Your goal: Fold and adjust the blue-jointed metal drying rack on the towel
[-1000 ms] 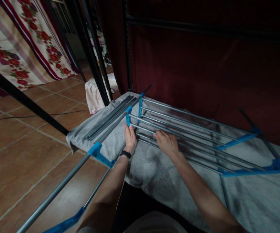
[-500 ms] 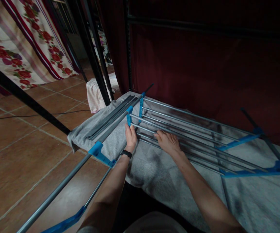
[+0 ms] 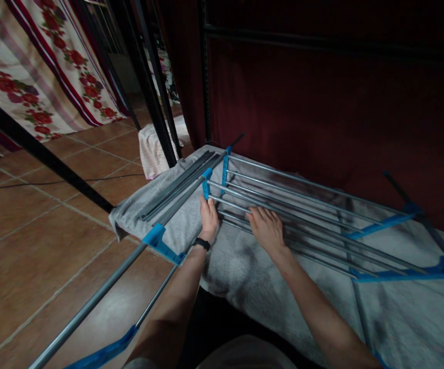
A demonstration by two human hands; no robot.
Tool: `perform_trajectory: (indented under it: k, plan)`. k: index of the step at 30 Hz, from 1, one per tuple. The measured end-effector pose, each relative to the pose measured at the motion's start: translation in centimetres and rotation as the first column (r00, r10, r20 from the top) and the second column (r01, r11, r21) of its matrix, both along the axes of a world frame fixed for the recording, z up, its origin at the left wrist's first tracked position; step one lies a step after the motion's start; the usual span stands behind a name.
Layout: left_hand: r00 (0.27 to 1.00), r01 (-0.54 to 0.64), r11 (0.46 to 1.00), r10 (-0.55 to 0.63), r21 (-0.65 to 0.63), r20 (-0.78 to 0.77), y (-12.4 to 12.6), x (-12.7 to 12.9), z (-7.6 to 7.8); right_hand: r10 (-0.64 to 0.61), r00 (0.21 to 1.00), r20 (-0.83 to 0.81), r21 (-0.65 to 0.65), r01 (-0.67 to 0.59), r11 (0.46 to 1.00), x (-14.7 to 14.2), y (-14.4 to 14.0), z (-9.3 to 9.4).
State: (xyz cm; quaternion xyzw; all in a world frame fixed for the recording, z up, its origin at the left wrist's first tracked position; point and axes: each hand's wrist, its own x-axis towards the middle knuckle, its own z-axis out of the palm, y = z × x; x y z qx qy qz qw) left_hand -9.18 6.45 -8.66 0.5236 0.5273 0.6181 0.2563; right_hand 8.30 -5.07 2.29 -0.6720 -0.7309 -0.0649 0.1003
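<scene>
A drying rack [image 3: 302, 205] of grey metal rods and blue plastic connectors lies flat on a grey towel [image 3: 245, 271] spread over a low surface, in front of a dark red curtain [image 3: 322, 102]. No container shows here; the towel bears the rack and a bundle of loose grey rods [image 3: 176, 187] lying at its left end, just beside the rack's side bar.

The left hand [image 3: 208, 218] rests at the near end of a blue connector [image 3: 206, 183] on that side bar, its fingers curled around the rod ends just under the connector, grasping the bar there. The right hand [image 3: 267, 229] lies palm down across several of the rack's parallel rods, fingers spread and pressing on them rather than closed around any one. The two hands are near each other, with a few rod ends between them. A black band [image 3: 200, 243] sits on the left wrist.

Against the picture of a second ago, both hands keep almost the same places on the rack; only the view has shifted slightly. To the left lie the brown floor tiles [image 3: 33, 246] and a floral cloth [image 3: 33, 66].
</scene>
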Motion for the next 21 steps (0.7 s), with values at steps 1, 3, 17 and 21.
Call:
perform_trajectory:
  k: [1, 3, 17, 21]
  plan:
    - [1.0, -0.004, 1.0, 0.004, 0.001, -0.005, 0.0, 0.0, 0.0, 0.0, 1.0, 0.005, 0.0, 0.0, 1.0, 0.0, 0.0, 0.0]
    - [1.0, -0.02, 1.0, 0.02, 0.006, -0.009, 0.1, 0.0, 0.0, -0.003, 1.0, 0.013, -0.022, 0.003, 1.0, 0.0, 0.1, 0.0]
    - [0.999, -0.032, 0.999, 0.032, 0.013, 0.007, -0.2, 0.2, 0.5, -0.013, 0.999, 0.048, -0.122, 0.019, 0.992, 0.0, 0.2, 0.9]
    - [0.999, -0.027, 1.0, 0.027, 0.011, 0.029, -0.2, 0.2, 0.6, -0.024, 0.999, 0.044, -0.149, 0.03, 0.988, 0.0, 0.2, 1.1]
